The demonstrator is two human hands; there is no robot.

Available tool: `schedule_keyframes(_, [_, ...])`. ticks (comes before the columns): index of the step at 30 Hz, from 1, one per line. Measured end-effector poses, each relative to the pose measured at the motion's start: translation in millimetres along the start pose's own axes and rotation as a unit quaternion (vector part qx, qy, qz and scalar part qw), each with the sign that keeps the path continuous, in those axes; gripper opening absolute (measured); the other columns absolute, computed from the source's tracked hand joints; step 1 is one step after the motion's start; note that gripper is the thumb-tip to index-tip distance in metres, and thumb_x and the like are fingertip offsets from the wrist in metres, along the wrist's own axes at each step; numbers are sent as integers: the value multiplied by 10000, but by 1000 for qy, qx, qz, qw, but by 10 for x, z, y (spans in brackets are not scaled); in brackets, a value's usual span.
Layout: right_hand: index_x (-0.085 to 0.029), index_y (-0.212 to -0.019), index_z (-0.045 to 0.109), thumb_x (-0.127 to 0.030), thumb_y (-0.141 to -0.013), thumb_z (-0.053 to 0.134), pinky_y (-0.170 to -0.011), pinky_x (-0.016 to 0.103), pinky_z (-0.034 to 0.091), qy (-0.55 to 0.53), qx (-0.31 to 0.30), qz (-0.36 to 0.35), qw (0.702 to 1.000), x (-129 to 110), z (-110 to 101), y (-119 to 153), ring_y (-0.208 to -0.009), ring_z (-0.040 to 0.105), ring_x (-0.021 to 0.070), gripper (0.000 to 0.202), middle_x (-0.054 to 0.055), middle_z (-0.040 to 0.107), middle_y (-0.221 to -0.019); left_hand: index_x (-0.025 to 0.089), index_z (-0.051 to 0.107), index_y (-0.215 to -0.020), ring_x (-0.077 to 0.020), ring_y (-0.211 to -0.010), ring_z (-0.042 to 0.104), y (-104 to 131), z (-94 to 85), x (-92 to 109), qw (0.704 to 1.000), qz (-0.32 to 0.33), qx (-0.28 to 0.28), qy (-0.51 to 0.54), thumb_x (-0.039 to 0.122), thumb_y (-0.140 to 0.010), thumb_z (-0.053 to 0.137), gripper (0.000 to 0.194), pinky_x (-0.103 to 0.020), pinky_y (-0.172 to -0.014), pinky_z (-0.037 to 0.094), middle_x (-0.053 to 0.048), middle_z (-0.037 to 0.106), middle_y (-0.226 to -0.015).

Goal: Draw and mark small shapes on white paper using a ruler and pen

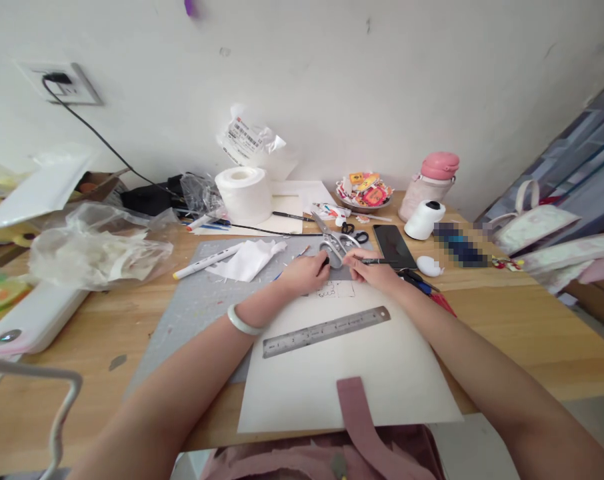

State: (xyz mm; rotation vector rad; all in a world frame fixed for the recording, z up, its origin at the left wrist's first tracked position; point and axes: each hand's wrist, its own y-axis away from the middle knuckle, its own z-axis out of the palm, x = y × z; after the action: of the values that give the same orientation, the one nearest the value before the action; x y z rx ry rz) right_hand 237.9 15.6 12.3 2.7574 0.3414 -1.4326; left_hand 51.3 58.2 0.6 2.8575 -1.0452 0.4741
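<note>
My right hand (365, 265) is closed around a black pen (377, 261), whose barrel points to the right over the wrist. My left hand (305, 273) is closed, with a small black piece that looks like a pen cap (326, 262) at its fingertips. Both hands rest at the far edge of a large white sheet of paper (347, 360), by a small line drawing (337, 289). A steel ruler (327, 331) lies slanted across the sheet. Just beyond the hands is a pair of silver scissors (328, 237).
A grey cutting mat (182, 313) lies under the sheet. Behind stand a paper roll (243, 197), a dish of wrapped sweets (365, 191) and a pink bottle (429, 183). A phone (393, 245) lies right; a plastic bag (97, 250) and a white marker (207, 260) lie left.
</note>
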Motion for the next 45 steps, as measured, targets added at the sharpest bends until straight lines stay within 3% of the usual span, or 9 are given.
schedule_keyframes(4, [-218,-737,586,-381,-784,519,-613,248,361,167,-52,-112,978,-55,-196,56,-670,538,148,182,-2,600,-707,181,495,-982,-227,-713,622,-2,-18,-10,1000,-3,-4,1,327,-876,323,249,-313,-647,456,-72,643,-771])
schedule_keyframes(7, [-231,-731,584,-319,-677,641,-571,247,324,223,-61,-99,968,-53,-197,39,-650,518,160,118,0,604,-730,183,503,-990,-225,-725,625,-3,-15,3,1000,-15,-1,-7,337,-873,336,255,-303,-645,455,-68,643,-763])
schedule_keyframes(11, [-241,-762,578,-288,-696,611,-555,243,299,233,-56,-83,967,-2,-117,12,-639,508,161,88,3,600,-736,190,511,-969,-219,-730,631,-4,0,4,1000,-21,7,-2,336,-872,343,242,-292,-642,452,-56,641,-745])
schedule_keyframes(16, [-208,-680,540,-403,-810,458,-568,241,332,149,2,-70,986,10,34,27,-625,497,148,248,4,548,-649,193,511,-950,-222,-720,632,5,-3,1,1000,-14,11,5,335,-875,341,234,-295,-638,449,-53,637,-726])
schedule_keyframes(19, [-203,-673,527,-430,-860,303,-499,239,339,33,65,7,997,14,181,18,-536,467,134,370,-9,493,-570,195,509,-950,-217,-718,629,0,-1,-2,1000,-13,6,10,341,-880,333,239,-282,-623,443,-48,630,-719])
schedule_keyframes(22, [-223,-763,476,-368,-777,455,-425,223,322,-24,65,50,996,31,294,-9,-448,434,112,147,-48,470,-550,194,504,-958,-223,-729,629,-17,17,-11,1000,-8,3,10,349,-888,320,251,-289,-631,442,-55,633,-734])
schedule_keyframes(25, [-232,-716,389,-302,-715,507,-356,206,287,-66,44,108,991,39,332,-30,-351,392,96,137,-86,418,-459,191,504,-955,-226,-736,628,-31,37,-25,1000,-3,-2,9,357,-895,307,264,-299,-651,445,-62,636,-747])
schedule_keyframes(28, [-228,-660,362,-303,-708,503,-334,200,258,-55,53,135,988,31,330,-35,-325,380,95,167,-86,402,-404,191,504,-955,-218,-744,627,-34,49,-34,1000,-1,-4,2,366,-903,295,277,-297,-669,446,-61,638,-758])
schedule_keyframes(45, [-213,-601,358,-230,-656,471,-425,223,262,34,48,105,993,-53,312,-31,-373,375,92,126,-87,353,-409,185,502,-978,-233,-766,631,-39,75,-48,999,22,4,-31,344,-912,277,283,-316,-694,457,-67,653,-785])
